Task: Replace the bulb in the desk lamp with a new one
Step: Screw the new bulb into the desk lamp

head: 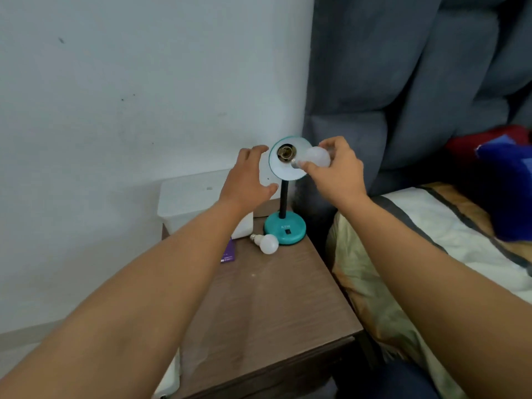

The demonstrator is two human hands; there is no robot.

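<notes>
A teal desk lamp stands on its round base [285, 227] at the back of a wooden nightstand [270, 306]. Its shade [283, 171] faces me, and the metal socket [286, 153] inside holds nothing. My right hand [338, 171] grips a white bulb [316, 157] just right of the socket, its metal screw end pointing toward it. My left hand [247, 180] hovers with fingers spread beside the shade's left rim, holding nothing. A second white bulb [267, 243] lies on the nightstand by the lamp base.
A white box [195, 201] sits behind my left hand against the wall. A purple card [229, 253] lies beside it. A bed with a grey padded headboard [403, 82] and pale bedding [431, 226] borders the nightstand on the right.
</notes>
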